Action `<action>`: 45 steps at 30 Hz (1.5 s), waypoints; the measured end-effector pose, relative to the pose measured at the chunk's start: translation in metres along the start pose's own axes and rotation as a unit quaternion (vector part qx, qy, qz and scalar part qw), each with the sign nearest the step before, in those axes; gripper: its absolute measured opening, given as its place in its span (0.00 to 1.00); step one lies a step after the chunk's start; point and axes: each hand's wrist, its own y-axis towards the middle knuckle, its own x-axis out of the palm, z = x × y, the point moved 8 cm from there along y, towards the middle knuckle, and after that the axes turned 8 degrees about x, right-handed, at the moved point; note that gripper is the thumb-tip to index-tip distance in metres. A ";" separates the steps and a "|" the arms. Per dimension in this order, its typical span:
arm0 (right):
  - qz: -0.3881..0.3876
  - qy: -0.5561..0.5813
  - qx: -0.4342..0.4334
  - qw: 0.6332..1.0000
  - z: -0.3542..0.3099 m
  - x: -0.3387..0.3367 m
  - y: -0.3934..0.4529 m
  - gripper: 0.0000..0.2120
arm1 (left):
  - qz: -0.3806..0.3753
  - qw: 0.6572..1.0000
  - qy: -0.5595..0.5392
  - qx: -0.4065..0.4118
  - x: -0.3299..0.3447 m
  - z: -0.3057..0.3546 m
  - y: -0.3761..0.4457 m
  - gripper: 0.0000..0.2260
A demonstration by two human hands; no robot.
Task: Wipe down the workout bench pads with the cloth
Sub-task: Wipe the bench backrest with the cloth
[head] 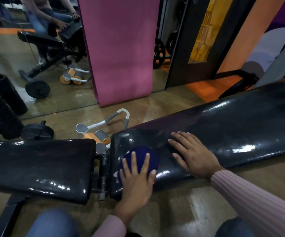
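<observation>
A black workout bench lies across the view with two glossy pads. The seat pad (39, 166) is on the left and the long back pad (232, 127) rises to the right. A dark blue cloth (142, 152) lies on the near left end of the back pad. My left hand (136, 178) presses flat on the cloth with its fingers spread. My right hand (193, 153) rests flat on the back pad just right of the cloth, fingers straight.
An orange and grey ab roller (102, 132) sits on the floor behind the bench gap. Black foam rollers (0, 115) and a weight plate (37, 132) stand at the left by a wall mirror (35, 57). A pink mat (121, 48) hangs ahead.
</observation>
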 end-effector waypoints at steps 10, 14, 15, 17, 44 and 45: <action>0.003 0.005 0.016 1.000 0.002 -0.001 0.000 0.23 | 0.003 0.993 -0.087 -0.078 -0.012 -0.047 0.047 0.25; -0.001 -0.001 0.011 1.000 0.003 0.001 0.002 0.23 | 0.014 0.994 -0.064 -0.087 -0.005 -0.035 0.010 0.25; -0.005 -0.003 0.008 1.000 0.002 0.003 0.002 0.23 | 0.011 0.997 -0.046 -0.068 -0.003 -0.021 0.004 0.25; -0.006 -0.004 0.006 1.000 0.002 0.003 0.002 0.23 | 0.012 0.999 -0.022 -0.021 -0.002 0.010 0.004 0.29; -0.009 0.005 0.035 0.999 0.002 -0.005 -0.001 0.24 | 0.028 0.980 -0.107 -0.163 0.001 -0.040 -0.014 0.24; -0.010 0.006 0.033 0.999 0.002 -0.004 0.000 0.24 | 0.028 0.983 -0.094 -0.154 0.003 -0.033 -0.022 0.24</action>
